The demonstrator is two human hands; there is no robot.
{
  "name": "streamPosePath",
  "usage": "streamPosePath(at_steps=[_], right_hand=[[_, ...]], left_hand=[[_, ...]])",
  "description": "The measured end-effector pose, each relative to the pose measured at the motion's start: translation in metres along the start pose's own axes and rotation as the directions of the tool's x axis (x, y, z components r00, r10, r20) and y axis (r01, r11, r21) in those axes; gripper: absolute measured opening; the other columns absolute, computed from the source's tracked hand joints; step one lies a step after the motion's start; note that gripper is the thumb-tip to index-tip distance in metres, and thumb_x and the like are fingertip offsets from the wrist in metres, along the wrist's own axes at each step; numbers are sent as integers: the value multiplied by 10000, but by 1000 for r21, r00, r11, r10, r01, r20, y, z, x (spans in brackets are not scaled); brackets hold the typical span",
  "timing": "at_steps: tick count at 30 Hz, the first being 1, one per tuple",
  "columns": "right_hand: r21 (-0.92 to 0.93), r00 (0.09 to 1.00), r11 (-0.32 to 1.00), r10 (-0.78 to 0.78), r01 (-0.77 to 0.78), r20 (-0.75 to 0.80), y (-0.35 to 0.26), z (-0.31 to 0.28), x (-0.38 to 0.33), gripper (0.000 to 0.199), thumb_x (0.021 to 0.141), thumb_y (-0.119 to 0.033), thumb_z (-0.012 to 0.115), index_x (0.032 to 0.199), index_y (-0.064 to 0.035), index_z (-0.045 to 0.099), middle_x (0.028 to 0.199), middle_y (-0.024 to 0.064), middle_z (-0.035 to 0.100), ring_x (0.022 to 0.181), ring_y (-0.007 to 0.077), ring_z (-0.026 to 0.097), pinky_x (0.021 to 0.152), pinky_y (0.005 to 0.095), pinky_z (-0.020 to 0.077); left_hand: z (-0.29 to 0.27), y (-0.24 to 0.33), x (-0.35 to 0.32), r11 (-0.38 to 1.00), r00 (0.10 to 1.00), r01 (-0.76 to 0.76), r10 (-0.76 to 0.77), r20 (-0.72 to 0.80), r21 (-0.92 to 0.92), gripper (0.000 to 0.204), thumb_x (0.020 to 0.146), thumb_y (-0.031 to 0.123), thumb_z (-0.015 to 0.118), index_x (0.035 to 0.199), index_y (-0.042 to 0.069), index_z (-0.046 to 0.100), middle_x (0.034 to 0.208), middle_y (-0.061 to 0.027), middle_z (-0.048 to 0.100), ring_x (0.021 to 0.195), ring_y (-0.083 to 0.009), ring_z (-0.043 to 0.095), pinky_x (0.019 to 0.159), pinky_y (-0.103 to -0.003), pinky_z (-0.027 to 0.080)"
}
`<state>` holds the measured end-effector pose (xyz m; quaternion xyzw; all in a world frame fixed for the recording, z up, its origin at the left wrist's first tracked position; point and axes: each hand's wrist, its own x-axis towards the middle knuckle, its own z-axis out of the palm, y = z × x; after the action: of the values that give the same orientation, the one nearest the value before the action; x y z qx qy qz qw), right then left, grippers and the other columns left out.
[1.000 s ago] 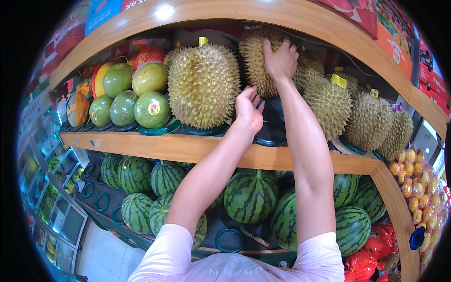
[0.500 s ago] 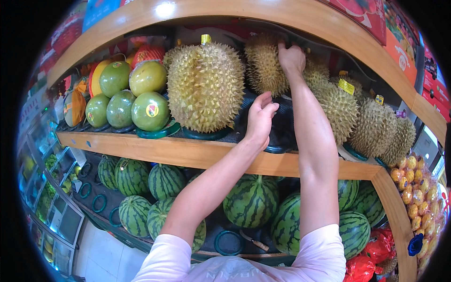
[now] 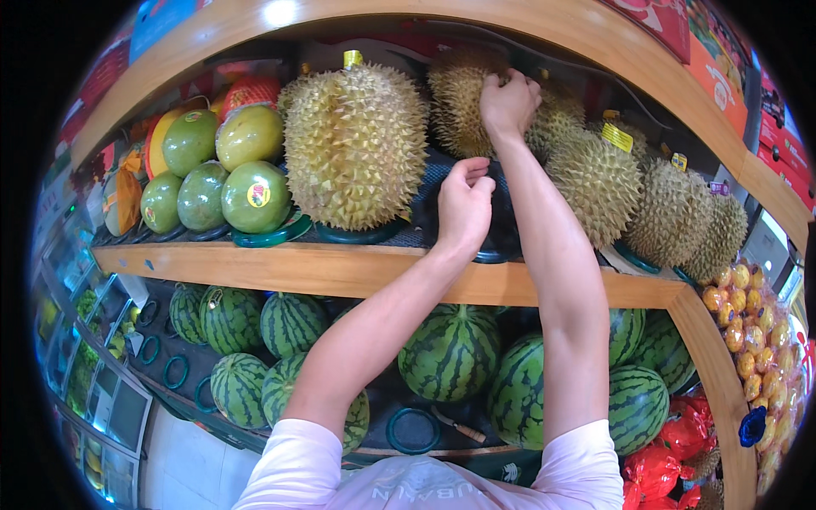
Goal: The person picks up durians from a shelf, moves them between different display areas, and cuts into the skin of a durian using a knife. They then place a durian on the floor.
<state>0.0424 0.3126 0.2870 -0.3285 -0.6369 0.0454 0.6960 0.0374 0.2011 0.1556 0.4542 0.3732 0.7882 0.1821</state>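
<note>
My right hand [image 3: 511,104] reaches to the back of the upper shelf, its fingers bent against the upper right side of a brownish-green durian [image 3: 459,100]. Part of that durian's right side is behind the hand. Below it, my left hand [image 3: 466,204] hovers over the dark shelf mat, open, with the fingers loosely curved, the thumb apart and nothing held. Just left of this hand stands a large, pale yellow-green durian [image 3: 355,144] on a green ring, a yellow tag on its stem. More durians [image 3: 595,183] line the shelf right of my right forearm.
Green pomelo-like fruits [image 3: 255,197] fill the shelf's left part. A wooden front edge [image 3: 357,270] runs under my forearms, and a wooden beam [image 3: 425,15] arches overhead. Watermelons [image 3: 450,353] lie below, beside a green ring [image 3: 413,430] and a knife [image 3: 459,424]. Packed yellow fruit [image 3: 755,340] hangs at right.
The view has shifted, so the shelf sits a little further left and higher. My right hand's fingers have bent more at the rear durian. My left hand has turned slightly, staying below it.
</note>
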Motion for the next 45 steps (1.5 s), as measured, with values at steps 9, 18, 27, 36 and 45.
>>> streamPosePath(at_steps=[9, 18, 27, 36, 45], right_hand=[[577, 942, 759, -144, 302, -304, -35, -165, -75, 236, 987, -61, 565, 1176, 40, 666, 1088, 110, 696, 993, 183, 668, 879, 302, 538], [473, 992, 876, -49, 99, -117, 32, -249, -136, 183, 1011, -51, 573, 1155, 16, 663, 1076, 62, 668, 992, 113, 622, 875, 255, 505], [257, 996, 964, 81, -68, -39, 111, -269, -136, 154, 982, -72, 609, 1084, 3, 696, 1051, 33, 645, 940, 120, 603, 811, 263, 483], [200, 999, 979, 41, -35, -25, 130, -275, -150, 145, 968, -44, 614, 1079, 20, 681, 1058, 60, 628, 920, 131, 613, 792, 262, 505], [118, 995, 991, -76, 68, 60, 121, -291, -184, 139, 892, -33, 643, 1020, 11, 678, 1025, 154, 649, 946, 287, 665, 811, 349, 542]], left_hand=[[10, 11, -30, 727, 918, -378, 215, 333, 573, 222, 914, 186, 608, 880, 13, 742, 797, -198, 709, 739, -373, 702, 673, -423, 550], [8, 24, -41, 413, 771, -637, 344, 536, 652, 253, 907, 281, 644, 804, 68, 734, 783, -138, 705, 692, -355, 686, 640, -467, 551], [-47, 24, -43, 372, 691, -704, 161, 705, 605, 331, 858, 362, 763, 941, 42, 755, 883, -96, 721, 817, -281, 698, 726, -384, 552], [-35, 22, -52, 310, 742, -660, 128, 659, 684, 335, 871, 334, 747, 993, 21, 754, 944, -101, 717, 905, -288, 687, 797, -384, 542], [-31, 22, -57, 205, 750, -661, 175, 638, 721, 278, 910, 300, 718, 953, 30, 760, 974, -92, 727, 937, -272, 689, 805, -371, 542]])
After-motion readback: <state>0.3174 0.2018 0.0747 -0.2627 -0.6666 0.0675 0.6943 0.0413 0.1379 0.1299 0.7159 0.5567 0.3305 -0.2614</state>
